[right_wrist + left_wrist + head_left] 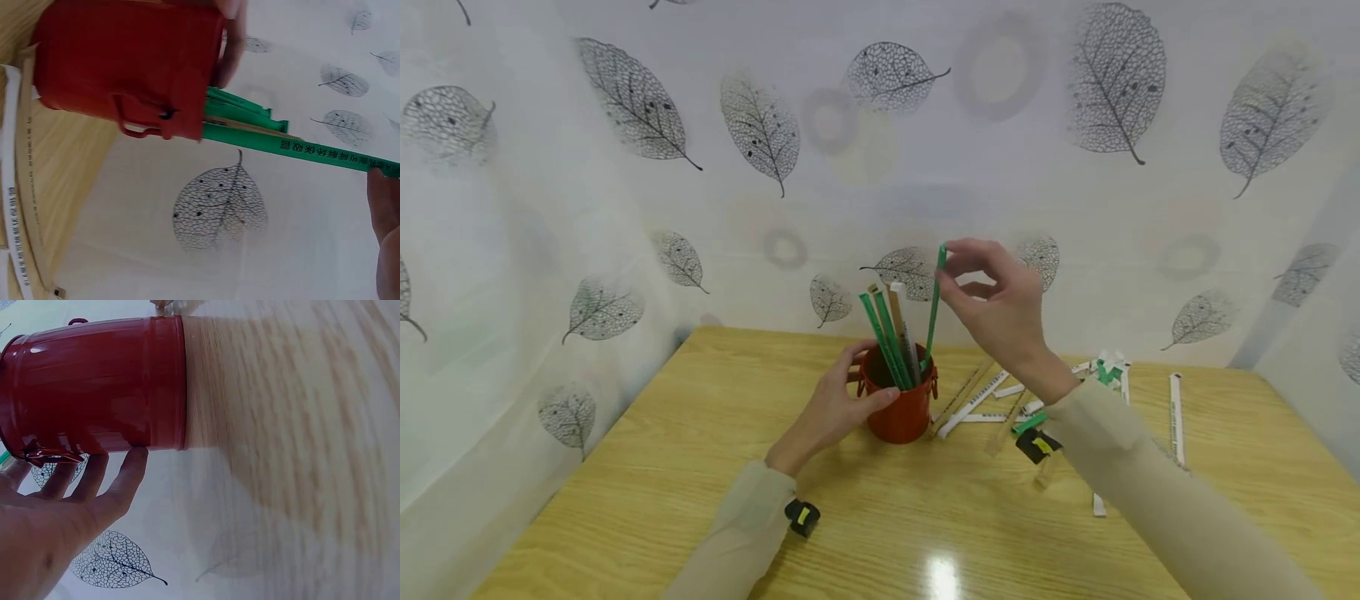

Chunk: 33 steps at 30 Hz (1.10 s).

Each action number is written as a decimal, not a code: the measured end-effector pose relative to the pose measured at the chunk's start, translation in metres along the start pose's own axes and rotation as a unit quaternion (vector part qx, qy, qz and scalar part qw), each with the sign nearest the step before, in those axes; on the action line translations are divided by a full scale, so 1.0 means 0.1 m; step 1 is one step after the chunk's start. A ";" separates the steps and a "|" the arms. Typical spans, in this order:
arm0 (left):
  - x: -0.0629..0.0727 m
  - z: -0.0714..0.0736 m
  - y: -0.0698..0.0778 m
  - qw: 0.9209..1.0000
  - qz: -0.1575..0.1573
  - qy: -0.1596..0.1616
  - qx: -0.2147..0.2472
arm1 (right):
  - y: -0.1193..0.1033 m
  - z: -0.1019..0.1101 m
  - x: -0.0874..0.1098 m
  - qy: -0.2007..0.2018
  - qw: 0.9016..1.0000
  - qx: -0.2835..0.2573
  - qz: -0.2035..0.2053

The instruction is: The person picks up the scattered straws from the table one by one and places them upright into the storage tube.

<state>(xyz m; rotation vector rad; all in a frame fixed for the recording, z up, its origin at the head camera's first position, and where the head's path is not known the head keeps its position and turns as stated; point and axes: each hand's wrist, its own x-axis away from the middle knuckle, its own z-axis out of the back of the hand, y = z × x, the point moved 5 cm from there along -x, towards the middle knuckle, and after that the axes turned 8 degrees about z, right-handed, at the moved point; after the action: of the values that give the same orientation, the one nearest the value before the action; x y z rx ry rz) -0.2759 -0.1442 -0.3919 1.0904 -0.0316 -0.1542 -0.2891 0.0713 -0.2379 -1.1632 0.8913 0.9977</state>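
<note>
A small red metal bucket (898,421) with side handles stands upright on the wooden table. Several wrapped drinking straws, green, brown and white, lean inside it; one is a brown straw (895,312). My left hand (835,408) holds the bucket from the left, thumb at the near rim and fingers around its side, as the left wrist view shows against the red wall (94,387). Above the rim, my right hand (1000,304) pinches the top of a green wrapped straw (934,308). That straw's lower end is inside the bucket, hidden by the wall in the right wrist view.
Loose white and brown wrapped straws lie scattered right of the bucket, among them a white straw (973,404). Crumpled white and green scraps (1108,367) lie farther right, near a lone white straw (1177,421). A leaf-print curtain (925,192) hangs behind the table.
</note>
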 end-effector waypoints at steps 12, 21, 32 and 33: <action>0.00 0.00 0.00 1.000 0.002 -0.001 0.000 | 0.27 -0.12 0.45 -0.057 0.996 0.047 -0.045; -0.01 -0.01 -0.01 1.000 0.006 -0.004 0.004 | 0.38 -0.18 0.61 -0.065 0.996 0.043 -0.045; -0.02 0.00 -0.02 1.000 0.004 -0.002 0.004 | 0.44 -0.19 0.70 -0.089 0.994 0.038 -0.054; -0.02 0.00 -0.02 1.000 0.004 -0.002 0.004 | 0.44 -0.18 0.71 -0.095 0.993 0.040 -0.056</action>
<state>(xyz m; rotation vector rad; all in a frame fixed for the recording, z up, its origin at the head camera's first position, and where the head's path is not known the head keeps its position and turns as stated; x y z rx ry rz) -0.2779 -0.1447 -0.3935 1.0982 -0.0403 -0.1500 -0.3092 0.0693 -0.3214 -1.0192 0.7010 0.9556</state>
